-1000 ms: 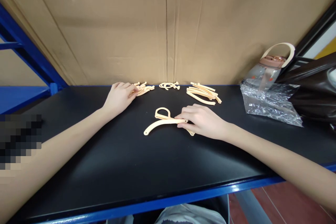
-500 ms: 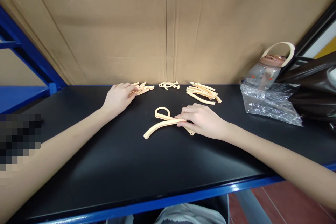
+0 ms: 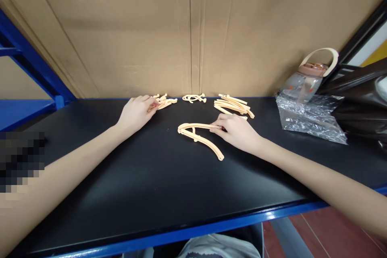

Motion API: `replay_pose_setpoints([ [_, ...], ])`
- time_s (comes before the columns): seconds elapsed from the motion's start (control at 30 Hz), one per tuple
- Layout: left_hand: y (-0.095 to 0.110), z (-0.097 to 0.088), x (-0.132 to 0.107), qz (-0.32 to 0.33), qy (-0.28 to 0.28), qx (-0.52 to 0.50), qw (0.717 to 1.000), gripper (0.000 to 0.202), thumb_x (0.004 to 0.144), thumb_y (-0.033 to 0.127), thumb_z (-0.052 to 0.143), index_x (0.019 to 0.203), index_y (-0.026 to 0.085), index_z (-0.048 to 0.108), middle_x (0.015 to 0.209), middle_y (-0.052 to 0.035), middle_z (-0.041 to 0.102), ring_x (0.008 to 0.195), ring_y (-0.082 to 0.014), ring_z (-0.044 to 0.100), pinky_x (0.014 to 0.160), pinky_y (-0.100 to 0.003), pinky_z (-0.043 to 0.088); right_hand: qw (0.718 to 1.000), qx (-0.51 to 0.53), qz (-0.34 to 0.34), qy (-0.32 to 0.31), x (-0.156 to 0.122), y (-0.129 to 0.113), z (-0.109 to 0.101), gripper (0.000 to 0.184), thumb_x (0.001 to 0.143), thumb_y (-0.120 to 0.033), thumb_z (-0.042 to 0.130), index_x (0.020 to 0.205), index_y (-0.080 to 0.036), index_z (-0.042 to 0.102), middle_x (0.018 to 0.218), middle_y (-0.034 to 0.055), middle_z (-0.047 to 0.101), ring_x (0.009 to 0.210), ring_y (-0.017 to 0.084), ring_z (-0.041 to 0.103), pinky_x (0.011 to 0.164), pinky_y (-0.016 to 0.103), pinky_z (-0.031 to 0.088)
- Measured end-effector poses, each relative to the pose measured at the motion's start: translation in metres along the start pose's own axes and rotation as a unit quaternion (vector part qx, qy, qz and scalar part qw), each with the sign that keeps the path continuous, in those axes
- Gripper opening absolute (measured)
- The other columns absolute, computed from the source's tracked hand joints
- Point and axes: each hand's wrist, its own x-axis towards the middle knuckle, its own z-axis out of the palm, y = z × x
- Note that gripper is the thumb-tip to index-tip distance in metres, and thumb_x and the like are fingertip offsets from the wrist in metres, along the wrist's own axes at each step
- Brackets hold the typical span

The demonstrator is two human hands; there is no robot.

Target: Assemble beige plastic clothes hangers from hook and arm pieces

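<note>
In the head view my right hand [image 3: 234, 131] pinches the right end of a curved cream plastic strip [image 3: 201, 125]. The strip's left end meets that of a second curved strip [image 3: 208, 145] on the black table; I cannot tell whether they are joined. A small curved cream piece [image 3: 194, 132] shows between them. My left hand [image 3: 136, 113] is at the far left pile of small cream pieces [image 3: 165, 102], its fingers closed at the pile's edge. What those fingertips hold, if anything, is hidden.
Behind lie a few cream rings [image 3: 193, 98] and a stack of curved cream strips [image 3: 232, 105]. A cardboard wall [image 3: 136, 36] closes the back. A crinkled clear bag [image 3: 311, 123] lies before a handled bottle [image 3: 311, 78] at the right. A blue edge [image 3: 193, 231] runs along the table's front.
My right hand has moved slightly back, and the strip in it has swung from crossing the lower strip to lying behind it, left ends together. My left hand stays at the pile.
</note>
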Motion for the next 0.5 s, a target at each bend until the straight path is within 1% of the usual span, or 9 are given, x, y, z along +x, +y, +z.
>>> replay_pose_setpoints([
  [0.13, -0.0002, 0.0008, 0.0003, 0.005, -0.004, 0.003, 1.000, 0.031, 0.091, 0.033, 0.036, 0.095, 0.020, 0.064, 0.096, -0.0091, 0.067, 0.090, -0.0275, 0.062, 0.076, -0.039, 0.045, 1.000, 0.010, -0.007, -0.017, -0.0008, -0.0024, -0.0004, 0.027, 0.093, -0.035, 0.052, 0.102, -0.020, 0.073, 0.086, 0.0043, 0.065, 0.083, 0.018, 0.061, 0.071, 0.029, 0.043],
  [0.23, -0.0010, 0.0015, 0.0007, 0.015, -0.003, -0.008, 1.000, 0.030, 0.091, 0.032, 0.036, 0.095, 0.020, 0.064, 0.096, -0.0087, 0.067, 0.091, -0.0272, 0.062, 0.078, -0.039, 0.045, 0.999, 0.006, -0.038, -0.037, -0.0014, -0.0048, -0.0020, 0.031, 0.094, -0.038, 0.051, 0.105, -0.019, 0.071, 0.086, 0.0052, 0.064, 0.083, 0.018, 0.060, 0.075, 0.031, 0.043],
  [0.33, -0.0012, 0.0013, 0.0007, 0.023, -0.001, -0.018, 1.000, 0.029, 0.090, 0.028, 0.036, 0.095, 0.021, 0.064, 0.098, -0.0079, 0.068, 0.093, -0.0262, 0.062, 0.080, -0.039, 0.045, 0.997, 0.009, -0.066, -0.048, -0.0016, -0.0060, -0.0034, 0.034, 0.096, -0.040, 0.046, 0.107, -0.019, 0.070, 0.086, 0.0058, 0.063, 0.083, 0.018, 0.060, 0.077, 0.031, 0.042],
  [0.5, -0.0010, -0.0002, -0.0004, 0.039, 0.011, -0.031, 0.999, 0.030, 0.092, 0.029, 0.034, 0.093, 0.022, 0.064, 0.098, -0.0065, 0.070, 0.092, -0.0247, 0.063, 0.084, -0.040, 0.045, 0.996, 0.007, -0.064, -0.055, -0.0011, -0.0072, -0.0050, 0.036, 0.097, -0.041, 0.043, 0.108, -0.018, 0.069, 0.086, 0.0062, 0.063, 0.084, 0.018, 0.060, 0.079, 0.032, 0.041],
])
